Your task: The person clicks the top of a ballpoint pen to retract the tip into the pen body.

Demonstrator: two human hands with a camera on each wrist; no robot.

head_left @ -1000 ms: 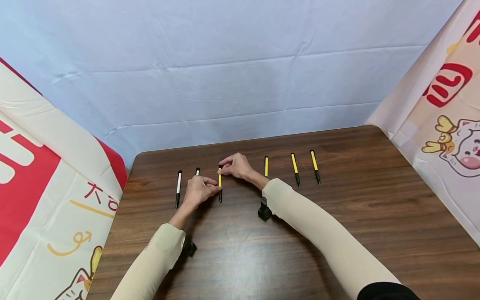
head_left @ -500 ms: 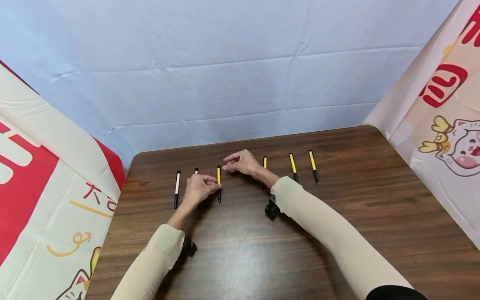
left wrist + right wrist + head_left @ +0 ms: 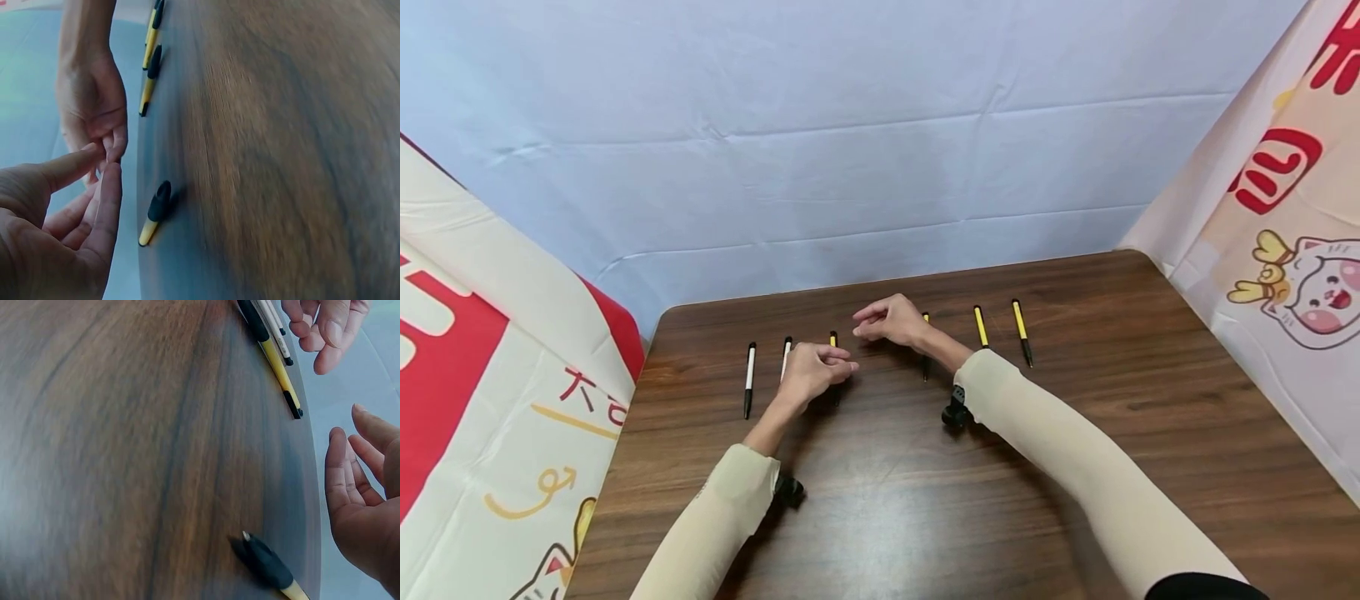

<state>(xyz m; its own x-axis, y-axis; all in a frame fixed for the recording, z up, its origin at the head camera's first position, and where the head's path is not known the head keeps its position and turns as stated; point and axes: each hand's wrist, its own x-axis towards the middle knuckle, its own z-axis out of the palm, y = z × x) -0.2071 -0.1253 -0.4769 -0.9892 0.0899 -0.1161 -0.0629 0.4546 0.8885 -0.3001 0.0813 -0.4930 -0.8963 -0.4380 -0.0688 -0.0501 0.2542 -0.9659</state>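
My left hand (image 3: 814, 372) hovers over a yellow pen (image 3: 833, 337) with black ends, its fingers loosely extended and holding nothing. In the head view it covers the pen's middle. The right wrist view shows that yellow pen (image 3: 279, 365) lying whole on the wood, apart from the fingers. To its right, my right hand (image 3: 891, 322) is raised with bent, relaxed fingers and an empty grasp. Two white pens (image 3: 750, 375) lie left of the yellow one, the nearer partly behind my left hand. Under my right wrist, another yellow pen (image 3: 926, 367) is partly covered.
Two more yellow pens, a partly covered one (image 3: 981, 323) and a fully visible one (image 3: 1021, 330), lie farther right on the brown wooden table (image 3: 880, 500). A pale cloth (image 3: 850, 167) hangs behind the table's back edge. Printed banners (image 3: 1285, 275) flank both sides.
My right hand has let go of the yellow pen's top and drawn back to the right. My left fingers have since come off the pen too. It stays lying in the row.
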